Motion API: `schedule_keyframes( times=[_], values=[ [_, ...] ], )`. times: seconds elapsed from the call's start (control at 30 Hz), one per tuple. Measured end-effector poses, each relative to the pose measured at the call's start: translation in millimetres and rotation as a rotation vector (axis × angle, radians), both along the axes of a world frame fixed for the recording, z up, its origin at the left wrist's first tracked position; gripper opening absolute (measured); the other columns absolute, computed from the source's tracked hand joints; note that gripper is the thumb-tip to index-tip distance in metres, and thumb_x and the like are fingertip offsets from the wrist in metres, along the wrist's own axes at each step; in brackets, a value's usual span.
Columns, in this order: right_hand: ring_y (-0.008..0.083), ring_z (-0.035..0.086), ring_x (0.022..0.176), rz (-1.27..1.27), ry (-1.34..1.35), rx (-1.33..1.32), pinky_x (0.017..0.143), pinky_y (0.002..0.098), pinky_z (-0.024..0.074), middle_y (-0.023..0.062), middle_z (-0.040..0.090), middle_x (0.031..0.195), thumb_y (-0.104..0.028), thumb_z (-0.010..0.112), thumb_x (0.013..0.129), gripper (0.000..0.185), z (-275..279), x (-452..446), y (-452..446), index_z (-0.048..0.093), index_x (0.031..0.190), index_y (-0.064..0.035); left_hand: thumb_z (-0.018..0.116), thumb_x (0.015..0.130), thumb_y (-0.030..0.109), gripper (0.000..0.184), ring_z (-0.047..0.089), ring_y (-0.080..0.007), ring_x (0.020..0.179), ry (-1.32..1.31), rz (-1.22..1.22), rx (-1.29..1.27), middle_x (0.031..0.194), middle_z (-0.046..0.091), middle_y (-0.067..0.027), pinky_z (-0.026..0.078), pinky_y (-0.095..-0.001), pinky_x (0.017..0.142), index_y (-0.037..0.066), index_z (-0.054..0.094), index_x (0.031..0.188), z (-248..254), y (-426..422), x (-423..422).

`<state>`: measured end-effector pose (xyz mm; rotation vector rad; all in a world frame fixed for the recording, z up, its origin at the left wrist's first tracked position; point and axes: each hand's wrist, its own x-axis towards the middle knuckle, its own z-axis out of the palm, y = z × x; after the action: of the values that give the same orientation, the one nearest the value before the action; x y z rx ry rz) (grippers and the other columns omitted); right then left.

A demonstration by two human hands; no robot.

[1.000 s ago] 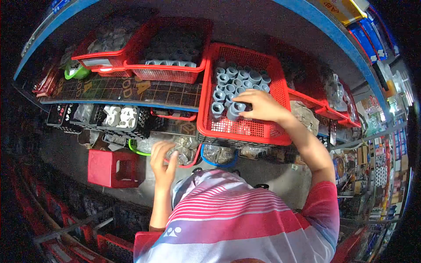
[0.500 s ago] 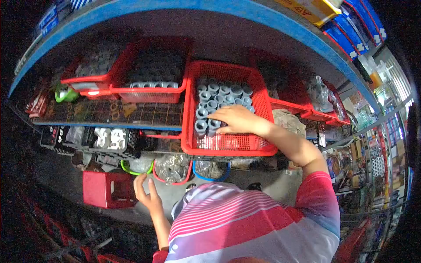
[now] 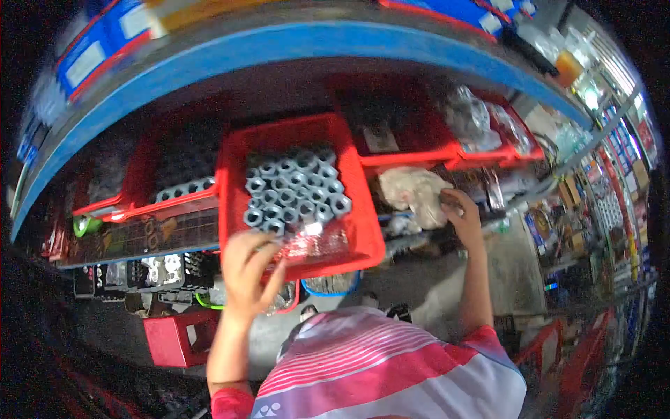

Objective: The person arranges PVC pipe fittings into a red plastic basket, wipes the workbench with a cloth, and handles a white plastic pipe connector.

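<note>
A red basket (image 3: 371, 248) at the centre holds several grey pipe fittings (image 3: 307, 183) with hexagonal ends, packed close together. My left hand (image 3: 250, 272) is at the basket's front left corner, thumb spread from the fingers, open and partly over the rim. To the right of the basket lies a crumpled beige bag (image 3: 412, 192). My right hand (image 3: 462, 216) is by the bag's right edge, fingers curved and apart from the thumb. Whether its fingertips touch the bag is unclear.
Red bins (image 3: 183, 204) flank the basket under a blue shelf edge (image 3: 335, 38). Black crates with white fittings (image 3: 165, 269) are on the lower level at left. Below are a red stool (image 3: 171, 342) and a blue-rimmed basket (image 3: 333, 285) on the floor.
My right hand has left the fittings and moved right to the beige bag. My left hand has risen to the basket's front corner. The view has shifted, and the basket appears farther left and tilted.
</note>
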<state>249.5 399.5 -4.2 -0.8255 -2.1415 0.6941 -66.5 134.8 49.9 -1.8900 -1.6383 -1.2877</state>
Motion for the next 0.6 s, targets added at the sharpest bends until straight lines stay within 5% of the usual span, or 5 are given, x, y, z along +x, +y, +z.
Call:
schedule_keyframes(
  times=[0.17, 0.27, 0.4, 0.47, 0.6],
  values=[
    [0.0112, 0.055, 0.076, -0.409, 0.282, -0.326, 0.069, 0.0249, 0.0441, 0.0047, 0.061, 0.086, -0.006, 0.059, 0.081, 0.019, -102.9, 65.3, -30.2, 0.058, 0.1, -0.0031, 0.062, 0.067, 0.0, 0.021, 0.055, -0.0282, 0.086, 0.071, -0.026, 0.065, 0.091, 0.058, -0.0127, 0.042, -0.035, 0.076, 0.0, 0.058, 0.087, 37.1, 64.9, -8.8],
    [0.0115, 0.055, 0.077, -0.332, 0.166, -0.392, 0.069, 0.025, 0.0445, 0.0044, 0.06, 0.086, -0.004, 0.059, 0.08, 0.019, -98.0, 59.0, -51.4, 0.059, 0.099, -0.0034, 0.062, 0.07, 0.003, 0.021, 0.055, -0.0282, 0.088, 0.002, -0.053, -0.04, 0.093, 0.057, -0.0133, 0.042, -0.0344, 0.079, -0.001, 0.058, 0.091, 40.0, 109.0, -6.4],
    [0.0124, 0.057, 0.077, -0.245, 0.09, -0.508, 0.07, 0.0256, 0.045, 0.0046, 0.059, 0.087, -0.003, 0.06, 0.08, 0.019, -85.7, 48.4, -59.2, 0.059, 0.098, -0.0036, 0.06, 0.075, 0.008, 0.021, 0.054, -0.0296, 0.093, 0.221, -0.094, -0.083, 0.097, 0.057, -0.0136, 0.041, -0.0358, 0.082, 0.002, 0.059, 0.095, 27.9, 167.8, -16.8],
    [0.0147, 0.057, 0.079, -0.16, -0.009, -0.259, 0.07, 0.027, 0.0455, 0.0055, 0.058, 0.086, -0.003, 0.06, 0.079, 0.019, -77.5, 45.9, -55.9, 0.058, 0.098, -0.0034, 0.059, 0.077, 0.012, 0.022, 0.055, -0.0315, 0.094, 0.141, -0.128, -0.197, 0.098, 0.058, -0.0152, 0.042, -0.0368, 0.083, 0.003, 0.059, 0.098, 25.0, 197.9, -26.7],
    [0.0182, 0.058, 0.081, -0.174, 0.166, -0.423, 0.071, 0.0287, 0.0452, 0.0082, 0.059, 0.088, -0.004, 0.062, 0.077, 0.02, -63.9, 40.8, -42.3, 0.058, 0.096, -0.0032, 0.057, 0.08, 0.019, 0.027, 0.056, -0.0345, 0.092, 0.158, -0.086, -0.253, 0.098, 0.059, -0.017, 0.044, -0.0385, 0.082, 0.004, 0.058, 0.102, 18.9, 256.9, -29.1]
  ],
)
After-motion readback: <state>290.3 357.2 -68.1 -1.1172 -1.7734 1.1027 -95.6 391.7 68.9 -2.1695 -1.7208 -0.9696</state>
